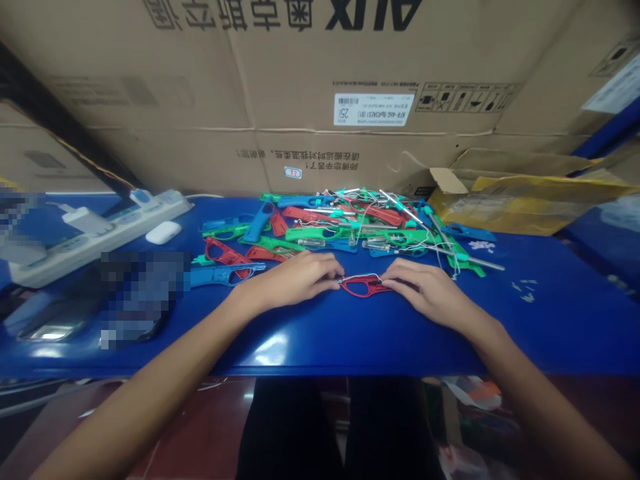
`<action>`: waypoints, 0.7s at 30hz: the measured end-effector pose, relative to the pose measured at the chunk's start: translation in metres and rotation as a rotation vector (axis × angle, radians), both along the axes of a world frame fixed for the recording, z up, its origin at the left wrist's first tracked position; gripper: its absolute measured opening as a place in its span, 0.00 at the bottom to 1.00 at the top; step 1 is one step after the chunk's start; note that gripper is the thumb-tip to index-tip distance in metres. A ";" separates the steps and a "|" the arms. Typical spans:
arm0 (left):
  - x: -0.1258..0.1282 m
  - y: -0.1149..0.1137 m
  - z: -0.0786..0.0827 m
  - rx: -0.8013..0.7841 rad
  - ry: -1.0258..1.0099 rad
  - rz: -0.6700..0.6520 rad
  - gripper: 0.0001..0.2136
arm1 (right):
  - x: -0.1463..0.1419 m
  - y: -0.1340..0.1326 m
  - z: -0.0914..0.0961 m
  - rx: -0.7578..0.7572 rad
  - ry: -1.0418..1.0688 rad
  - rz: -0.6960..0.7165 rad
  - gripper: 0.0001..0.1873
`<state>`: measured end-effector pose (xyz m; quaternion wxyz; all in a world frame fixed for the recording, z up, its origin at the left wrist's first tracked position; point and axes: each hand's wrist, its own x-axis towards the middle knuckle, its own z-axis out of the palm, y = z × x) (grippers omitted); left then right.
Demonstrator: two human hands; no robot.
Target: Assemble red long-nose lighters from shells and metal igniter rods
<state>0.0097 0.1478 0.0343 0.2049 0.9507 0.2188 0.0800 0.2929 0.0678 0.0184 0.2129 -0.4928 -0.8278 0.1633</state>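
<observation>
A red plastic lighter shell (361,287) with a trigger loop lies on the table in front of me, and a thin white wire (367,275) runs along its upper edge. My left hand (307,277) pinches its left end between thumb and fingers. At the other end, my right hand (425,287) has its thumb and fingers closed on the shell and the wire's end. My fingers partly cover both ends. Just beyond lies a pile of green, red and blue lighter shells (325,233), with metal tubes (400,208) and wires among them.
A white power strip (127,227) with plugs and a white earbud case (163,232) are at the left. Dark phones (55,323) lie nearer. A large cardboard box (280,80) stands behind, and an opened yellow-taped carton (520,200) at right. Small bits (524,290) lie nearby.
</observation>
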 end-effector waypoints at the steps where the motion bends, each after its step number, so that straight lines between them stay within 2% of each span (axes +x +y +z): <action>1: 0.000 0.000 0.000 0.003 0.003 0.004 0.11 | -0.001 -0.001 0.000 0.008 -0.001 -0.012 0.17; 21: -0.002 0.002 -0.005 0.005 -0.022 -0.008 0.10 | -0.005 -0.005 0.002 0.052 -0.002 0.016 0.17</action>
